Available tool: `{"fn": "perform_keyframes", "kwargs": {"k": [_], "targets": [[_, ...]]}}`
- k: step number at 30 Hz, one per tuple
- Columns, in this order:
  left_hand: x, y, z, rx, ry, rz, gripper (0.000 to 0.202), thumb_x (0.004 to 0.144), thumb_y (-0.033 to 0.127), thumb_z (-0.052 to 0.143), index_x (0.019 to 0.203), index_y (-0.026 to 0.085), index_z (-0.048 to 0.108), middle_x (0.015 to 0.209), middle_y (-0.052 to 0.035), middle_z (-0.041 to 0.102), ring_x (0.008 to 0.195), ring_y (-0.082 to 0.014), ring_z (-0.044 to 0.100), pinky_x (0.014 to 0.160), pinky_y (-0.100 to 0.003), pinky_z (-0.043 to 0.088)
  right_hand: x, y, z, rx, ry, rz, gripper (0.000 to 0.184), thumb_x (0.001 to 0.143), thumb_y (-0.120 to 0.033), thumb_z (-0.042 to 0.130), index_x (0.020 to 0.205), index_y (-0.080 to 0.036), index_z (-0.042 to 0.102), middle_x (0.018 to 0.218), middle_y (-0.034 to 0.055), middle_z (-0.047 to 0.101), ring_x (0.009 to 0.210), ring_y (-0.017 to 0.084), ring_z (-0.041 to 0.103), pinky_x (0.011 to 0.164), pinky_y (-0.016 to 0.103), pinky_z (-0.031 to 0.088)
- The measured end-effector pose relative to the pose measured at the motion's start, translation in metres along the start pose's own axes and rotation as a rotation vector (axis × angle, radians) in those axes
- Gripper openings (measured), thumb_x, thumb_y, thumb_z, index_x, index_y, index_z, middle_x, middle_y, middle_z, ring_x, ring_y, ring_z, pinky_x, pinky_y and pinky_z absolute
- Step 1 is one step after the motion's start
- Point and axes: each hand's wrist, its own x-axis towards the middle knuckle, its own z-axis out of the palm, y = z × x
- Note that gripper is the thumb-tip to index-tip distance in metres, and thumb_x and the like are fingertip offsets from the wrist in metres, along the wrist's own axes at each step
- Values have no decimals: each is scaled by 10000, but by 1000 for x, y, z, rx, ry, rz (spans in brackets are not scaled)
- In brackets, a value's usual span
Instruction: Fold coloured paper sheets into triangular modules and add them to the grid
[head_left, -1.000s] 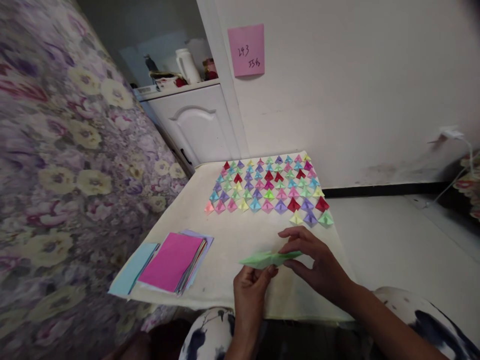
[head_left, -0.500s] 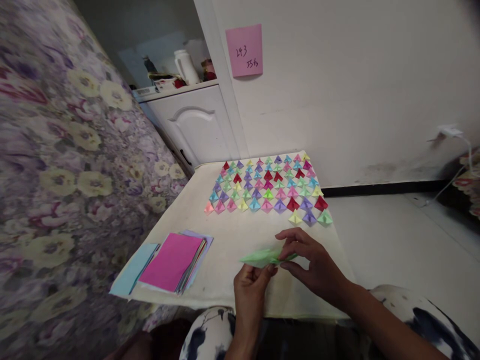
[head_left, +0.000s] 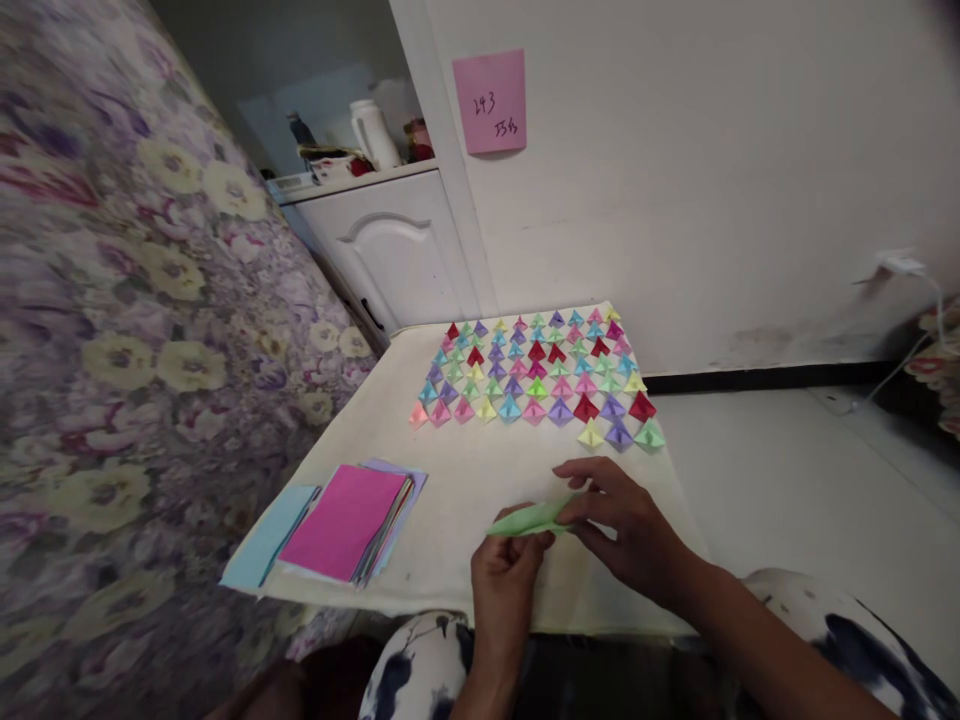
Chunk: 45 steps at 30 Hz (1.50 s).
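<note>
A folded light green paper (head_left: 525, 519) is held flat just above the cream tabletop (head_left: 465, 480). My left hand (head_left: 504, 590) pinches its near left part from below. My right hand (head_left: 626, 528) grips its right end, fingers closed over the fold. Beyond the hands, several small folded paper shapes (head_left: 536, 380) in red, pink, blue, purple, yellow and green lie in neat rows. A stack of coloured sheets (head_left: 341, 524) with a pink one on top lies to the left, beside a light blue sheet (head_left: 262, 545).
A floral-patterned cover (head_left: 127, 330) rises along the left. A white cabinet (head_left: 390, 250) with a white jug (head_left: 371, 130) stands behind the table. A pink note (head_left: 491, 100) is stuck on the wall. A plug and cable (head_left: 904, 268) are at right.
My right hand has slid leftward along the green paper, covering more of its right end. The paper's visible part is shorter. My left hand has barely moved.
</note>
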Motion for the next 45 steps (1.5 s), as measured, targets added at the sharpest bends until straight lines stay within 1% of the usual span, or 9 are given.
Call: {"fn": "perform_keyframes", "kwargs": {"k": [7, 14, 21, 25, 30, 33, 36, 39, 45], "targets": [[0, -11, 3, 69, 43, -18, 170, 638, 269, 726, 729, 149, 647, 528, 63, 541, 532, -101, 504, 560, -210, 441, -1, 4, 3, -87, -69, 30, 145, 757, -117, 600, 812, -237, 661, 1201, 55, 529, 1060, 213, 504, 837, 351, 462], [3, -13, -1, 198, -100, -23, 189, 695, 255, 678, 849, 145, 686, 655, 12, 638, 631, -137, 547, 585, -215, 416, -4, 12, 8, -85, -214, 170, 113, 735, -119, 600, 763, -221, 638, 1231, 48, 523, 1128, 223, 473, 863, 358, 447], [8, -12, -6, 71, -253, -49, 279, 684, 232, 692, 943, 158, 620, 689, 27, 585, 575, -99, 485, 519, -185, 384, -3, 14, 4, -21, -268, 206, 98, 730, -101, 576, 761, -188, 609, 1264, 81, 492, 1161, 240, 441, 930, 387, 397], [9, -4, -12, 106, -309, -69, 414, 680, 235, 701, 1063, 151, 568, 718, 21, 556, 592, -102, 472, 515, -193, 404, -4, 17, 3, 31, -307, 202, 88, 724, -119, 600, 782, -186, 605, 1294, 85, 464, 1190, 241, 418, 971, 394, 360], [6, 10, -23, 156, -435, -80, 460, 749, 295, 648, 1174, 163, 530, 726, 13, 553, 616, -118, 522, 601, -239, 445, -3, 14, 0, 136, -334, 229, 123, 707, -119, 607, 807, -189, 593, 1314, 86, 452, 1194, 241, 422, 953, 393, 376], [2, 17, -29, 74, -516, -99, 443, 760, 297, 642, 1177, 187, 541, 792, -5, 570, 709, -145, 562, 689, -273, 458, -1, 10, -6, 233, -355, 245, 131, 701, -124, 620, 812, -189, 596, 1318, 80, 457, 1182, 240, 441, 928, 382, 394], [0, 21, -31, -59, -576, -152, 462, 724, 274, 682, 1162, 206, 550, 884, -24, 588, 780, -158, 556, 715, -290, 470, 1, 5, -13, 341, -400, 274, 127, 708, -152, 641, 824, -188, 606, 1328, 71, 454, 1171, 241, 459, 908, 366, 407], [-3, 23, -29, -136, -599, -198, 399, 701, 195, 701, 1083, 196, 584, 872, -24, 602, 801, -158, 562, 690, -265, 468, 3, 3, -16, 431, -456, 273, 117, 708, -191, 664, 817, -190, 623, 1330, 54, 457, 1178, 243, 459, 931, 367, 390], [-4, 22, -23, -171, -558, -221, 182, 699, 193, 709, 852, 170, 613, 756, 3, 620, 666, -131, 581, 590, -234, 473, 3, 4, -11, 534, -511, 251, 124, 706, -202, 679, 821, -190, 636, 1313, 42, 477, 1175, 228, 460, 953, 344, 367]]}}
